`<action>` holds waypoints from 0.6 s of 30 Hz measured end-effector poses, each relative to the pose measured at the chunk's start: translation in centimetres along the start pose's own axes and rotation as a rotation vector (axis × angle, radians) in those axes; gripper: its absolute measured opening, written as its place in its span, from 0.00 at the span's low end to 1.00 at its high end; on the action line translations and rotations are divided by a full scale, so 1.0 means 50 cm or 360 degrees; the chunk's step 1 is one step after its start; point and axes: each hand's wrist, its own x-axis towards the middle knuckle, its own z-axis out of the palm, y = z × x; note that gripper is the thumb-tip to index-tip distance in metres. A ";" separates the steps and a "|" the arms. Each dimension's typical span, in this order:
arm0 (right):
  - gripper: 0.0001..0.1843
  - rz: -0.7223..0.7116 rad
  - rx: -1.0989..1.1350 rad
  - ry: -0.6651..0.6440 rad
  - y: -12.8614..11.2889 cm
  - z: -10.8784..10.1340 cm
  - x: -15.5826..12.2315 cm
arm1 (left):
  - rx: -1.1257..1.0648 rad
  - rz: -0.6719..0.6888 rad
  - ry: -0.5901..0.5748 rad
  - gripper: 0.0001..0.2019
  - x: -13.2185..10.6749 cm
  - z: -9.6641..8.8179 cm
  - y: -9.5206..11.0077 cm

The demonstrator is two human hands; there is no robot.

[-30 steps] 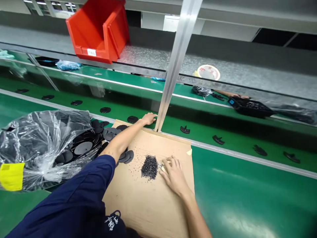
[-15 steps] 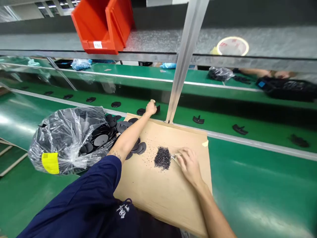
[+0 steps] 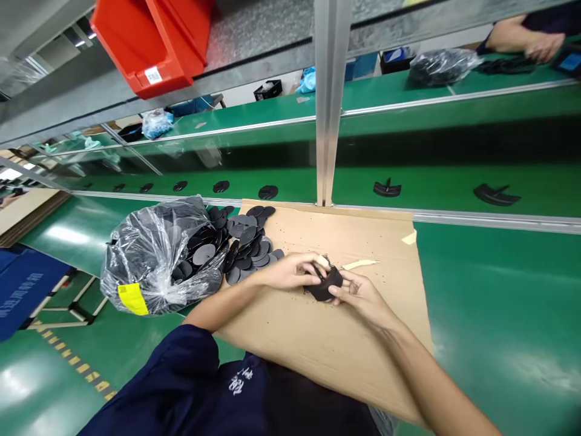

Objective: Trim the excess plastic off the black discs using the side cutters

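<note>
Both my hands meet over the middle of a cardboard sheet (image 3: 318, 339). My left hand (image 3: 290, 270) and my right hand (image 3: 358, 297) are closed together on a black disc-shaped part (image 3: 325, 286), which lies over the small heap of black grains. To the left, several loose black discs (image 3: 247, 242) spill out of a clear plastic bag (image 3: 158, 254) with a yellow label.
An aluminium post (image 3: 327, 103) rises at the cardboard's far edge. Beyond it, black parts (image 3: 387, 189) ride a green conveyor belt (image 3: 454, 181). A red bin (image 3: 149, 42) sits on the shelf above. Another person's hand (image 3: 531, 39) works at the far right.
My left hand came back from the conveyor edge to the cardboard's middle. Both hands now hold a black disc where the grain heap lay open. The camera view tilted left.
</note>
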 end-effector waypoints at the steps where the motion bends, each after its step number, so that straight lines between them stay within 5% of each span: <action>1: 0.32 0.0004 0.0015 0.0060 0.000 0.000 0.001 | 0.0184 -0.0113 0.0063 0.14 0.006 -0.031 -0.003; 4: 0.32 -0.0025 0.0043 0.0191 -0.006 -0.002 -0.001 | 0.1016 -0.0662 0.0568 0.07 0.033 -0.147 -0.026; 8: 0.31 -0.0080 0.0089 0.0274 -0.014 -0.004 -0.006 | 0.1236 -0.0967 0.0849 0.08 0.063 -0.253 -0.071; 12: 0.31 -0.0100 0.0089 0.0248 -0.013 -0.003 -0.008 | 0.1239 -0.1023 0.0912 0.09 0.069 -0.269 -0.102; 18: 0.31 -0.0087 0.0113 0.0238 -0.012 -0.006 -0.007 | 0.1045 -0.0779 0.0894 0.11 0.053 -0.235 -0.100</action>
